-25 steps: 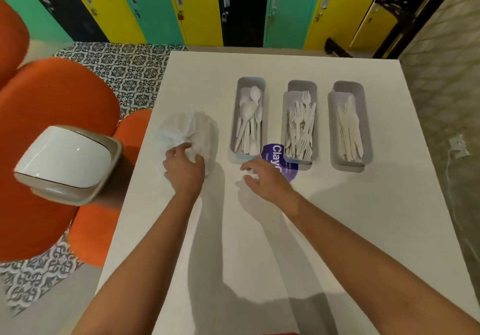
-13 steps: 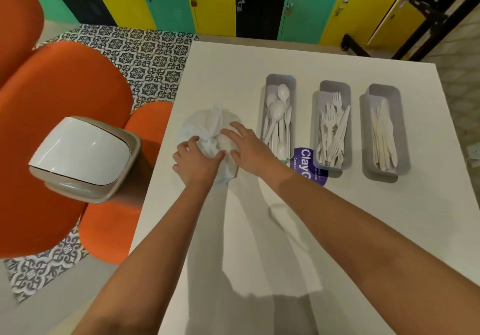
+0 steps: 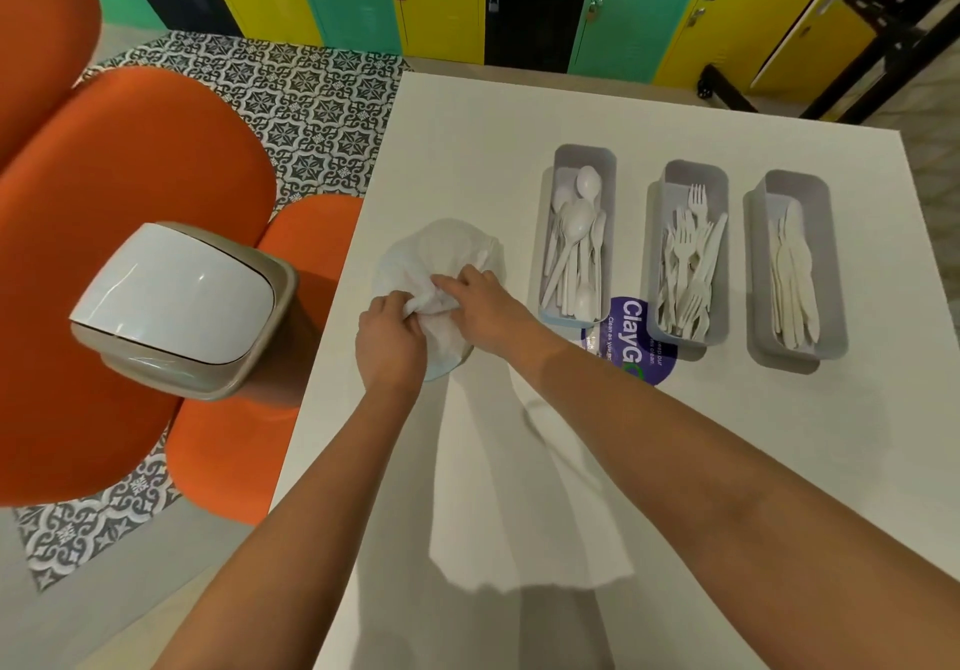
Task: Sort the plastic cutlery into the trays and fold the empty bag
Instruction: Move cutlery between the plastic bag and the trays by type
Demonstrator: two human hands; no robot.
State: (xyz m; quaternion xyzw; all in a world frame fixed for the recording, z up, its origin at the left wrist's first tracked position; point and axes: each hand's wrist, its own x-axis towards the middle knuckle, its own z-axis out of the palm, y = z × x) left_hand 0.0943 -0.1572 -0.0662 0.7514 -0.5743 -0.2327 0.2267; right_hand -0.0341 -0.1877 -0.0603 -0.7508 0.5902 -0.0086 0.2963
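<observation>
A crumpled, translucent white plastic bag [image 3: 441, 254] lies on the white table [image 3: 675, 461] near its left edge. My left hand [image 3: 389, 342] grips the bag's near part with curled fingers. My right hand [image 3: 485, 306] pinches the bag just beside it. To the right stand three grey trays: one with white spoons [image 3: 576, 238], one with white forks [image 3: 685, 264], one with white knives [image 3: 792, 274].
A purple round sticker [image 3: 636, 342] sits on the table under the near ends of the spoon and fork trays. A white-lidded bin [image 3: 176, 300] stands left of the table beside orange seats [image 3: 104, 233]. Coloured lockers line the back wall.
My right hand moved left from near the sticker onto the bag and now pinches it beside my left hand. The bag is more bunched.
</observation>
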